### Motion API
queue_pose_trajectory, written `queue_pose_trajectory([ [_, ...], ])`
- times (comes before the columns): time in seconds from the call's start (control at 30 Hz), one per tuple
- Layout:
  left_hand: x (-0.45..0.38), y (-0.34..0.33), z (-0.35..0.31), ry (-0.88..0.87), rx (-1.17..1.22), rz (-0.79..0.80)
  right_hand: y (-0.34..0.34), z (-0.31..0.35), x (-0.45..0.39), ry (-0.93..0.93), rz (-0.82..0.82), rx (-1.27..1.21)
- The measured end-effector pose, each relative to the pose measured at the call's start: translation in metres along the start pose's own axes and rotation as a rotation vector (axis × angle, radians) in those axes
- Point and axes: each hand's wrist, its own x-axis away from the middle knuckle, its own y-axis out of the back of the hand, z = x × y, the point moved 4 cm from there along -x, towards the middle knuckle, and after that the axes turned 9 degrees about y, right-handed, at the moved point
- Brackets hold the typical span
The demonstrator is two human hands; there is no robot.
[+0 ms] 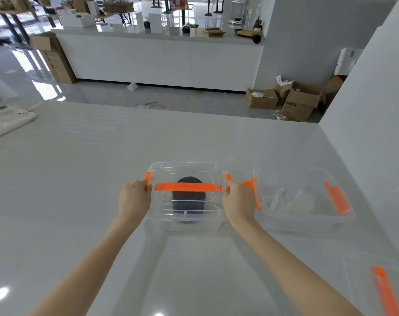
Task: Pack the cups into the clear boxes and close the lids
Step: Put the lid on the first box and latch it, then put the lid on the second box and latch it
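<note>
A clear box point(164, 222) with its lid point(184, 169) on and an orange handle point(187, 187) stands mid-table. A dark cup point(188, 201) lies inside it. My left hand point(134, 197) grips the orange latch point(147, 177) at the box's left end. My right hand point(237, 199) grips the orange latch point(228, 179) at its right end. Just to the right stands a second clear box point(307, 222) without a lid, orange latches hanging open, with a clear cup point(294, 200) inside. A loose clear lid point(362, 274) with an orange handle lies at the bottom right.
The white table point(80, 179) meets a white wall point(376, 110) on the right. A folded white cloth point(7, 122) lies at the far left edge. Beyond the table are a white counter point(162, 60) and cardboard boxes point(296, 99) on the floor.
</note>
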Motion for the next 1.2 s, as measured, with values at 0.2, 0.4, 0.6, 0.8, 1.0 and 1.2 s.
queue_pose_trajectory([
  [0.2, 0.020, 0.000, -0.028, -0.130, -0.075, 0.021, 0.019, -0.015, 0.010, 0.107, 0.027, -0.305],
  [0.4, 0.089, -0.014, -0.119, -0.670, 0.168, 0.119, 0.079, -0.088, 0.055, 0.032, -0.320, -0.396],
  [0.6, 0.165, -0.079, -0.191, -0.960, 0.133, 0.529, 0.126, -0.208, 0.149, -0.409, -0.454, -0.217],
  [0.8, 0.231, -0.150, -0.252, -1.022, 0.115, 0.842, 0.141, -0.279, 0.267, -0.881, -0.366, -0.079],
  [1.0, 0.264, -0.214, -0.302, -0.965, 0.010, 0.955, 0.133, -0.309, 0.321, -1.179, -0.212, -0.105],
  [1.2, 0.263, -0.258, -0.337, -0.974, -0.190, 0.890, 0.123, -0.319, 0.328, -1.188, -0.185, -0.110],
])
